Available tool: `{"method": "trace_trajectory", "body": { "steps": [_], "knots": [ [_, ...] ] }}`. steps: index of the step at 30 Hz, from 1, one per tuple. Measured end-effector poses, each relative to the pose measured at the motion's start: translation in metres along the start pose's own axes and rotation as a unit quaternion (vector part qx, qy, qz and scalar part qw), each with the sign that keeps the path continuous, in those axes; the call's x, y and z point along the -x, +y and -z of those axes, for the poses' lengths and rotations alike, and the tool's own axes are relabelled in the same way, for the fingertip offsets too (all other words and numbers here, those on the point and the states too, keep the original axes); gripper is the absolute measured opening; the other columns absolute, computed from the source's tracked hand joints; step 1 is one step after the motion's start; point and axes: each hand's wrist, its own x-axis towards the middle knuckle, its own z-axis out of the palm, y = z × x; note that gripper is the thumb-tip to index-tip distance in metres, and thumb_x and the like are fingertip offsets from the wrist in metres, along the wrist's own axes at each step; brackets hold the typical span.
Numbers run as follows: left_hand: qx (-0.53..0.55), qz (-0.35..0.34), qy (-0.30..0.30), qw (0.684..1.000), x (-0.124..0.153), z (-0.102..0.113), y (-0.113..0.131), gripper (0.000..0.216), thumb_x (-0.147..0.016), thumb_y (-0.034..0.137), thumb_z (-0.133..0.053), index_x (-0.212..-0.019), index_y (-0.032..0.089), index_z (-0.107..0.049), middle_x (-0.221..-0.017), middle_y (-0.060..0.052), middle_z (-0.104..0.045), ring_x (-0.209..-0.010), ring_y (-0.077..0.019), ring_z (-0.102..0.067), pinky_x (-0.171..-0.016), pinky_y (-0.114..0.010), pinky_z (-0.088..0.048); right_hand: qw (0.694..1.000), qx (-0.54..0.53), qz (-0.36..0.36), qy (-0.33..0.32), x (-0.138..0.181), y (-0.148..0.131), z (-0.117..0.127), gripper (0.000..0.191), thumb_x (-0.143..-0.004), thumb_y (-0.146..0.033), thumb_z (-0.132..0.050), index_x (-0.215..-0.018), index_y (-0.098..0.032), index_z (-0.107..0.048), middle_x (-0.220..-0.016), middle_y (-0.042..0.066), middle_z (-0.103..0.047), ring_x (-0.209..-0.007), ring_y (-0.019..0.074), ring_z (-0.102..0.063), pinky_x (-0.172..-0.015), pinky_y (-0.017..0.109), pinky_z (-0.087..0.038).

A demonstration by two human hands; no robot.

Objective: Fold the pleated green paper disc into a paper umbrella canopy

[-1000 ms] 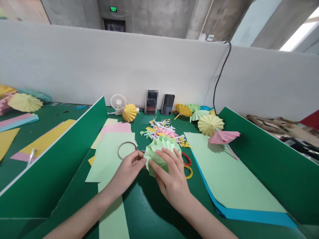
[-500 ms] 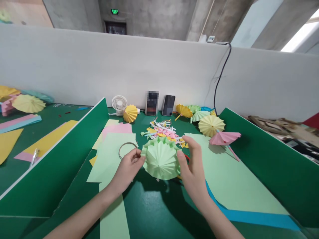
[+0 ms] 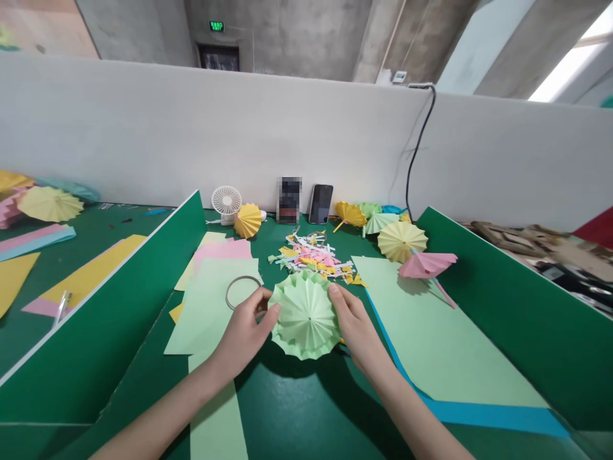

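A pleated light-green paper umbrella top [image 3: 306, 316] is held above the green table, its pointed centre facing me. My left hand [image 3: 251, 322] grips its left rim between thumb and fingers. At the upper right rim, my right hand [image 3: 352, 316] pinches the folds with the thumb in front; its other fingers are partly hidden behind the paper. Just beyond my left hand a thin ring [image 3: 243, 277] lies on light-green paper sheets [image 3: 204, 319]. A heap of coloured paper scraps [image 3: 318, 255] sits behind the umbrella top.
Finished paper umbrellas, including a yellow one [image 3: 402, 241] and a pink one [image 3: 428, 265], stand at the back right. Green dividers [image 3: 158, 281] border both sides. A small white fan [image 3: 227, 201] and a phone [image 3: 320, 203] stand along the back wall. Green and blue sheets [image 3: 460, 358] lie on the right.
My right hand has closed from a spread pose onto the upper right rim. The umbrella top has moved slightly lower and tilted to face me more. My left hand keeps its hold.
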Motion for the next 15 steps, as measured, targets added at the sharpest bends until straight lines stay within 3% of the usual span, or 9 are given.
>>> {"method": "trace_trajectory", "body": {
  "steps": [8, 15],
  "knots": [
    [-0.099, -0.041, -0.003, 0.994, 0.0013, -0.0033, -0.0002, 0.022, -0.082, 0.033, -0.037, -0.065, 0.02, -0.038, -0.063, 0.003, -0.039, -0.06, -0.012, -0.039, -0.055, -0.021, -0.033, 0.999, -0.033, -0.01, 0.025, -0.0022, 0.0049, 0.0007, 0.037, -0.077, -0.053, -0.045, -0.071, -0.018, -0.054, -0.067, 0.001, -0.054, -0.065, 0.0159, -0.048, -0.06, 0.025, -0.04],
    [-0.084, -0.018, 0.039, 0.996, -0.0033, 0.0017, -0.0042, 0.026, -0.081, 0.038, -0.04, -0.063, 0.02, -0.033, -0.058, 0.004, -0.036, -0.056, -0.0117, -0.037, -0.053, -0.022, -0.031, 0.999, 0.014, 0.036, 0.0, -0.0051, 0.0003, 0.0034, 0.032, -0.08, -0.047, -0.044, -0.076, -0.018, -0.055, -0.071, 0.001, -0.054, -0.068, 0.0159, -0.047, -0.061, 0.024, -0.038]
  ]
}}
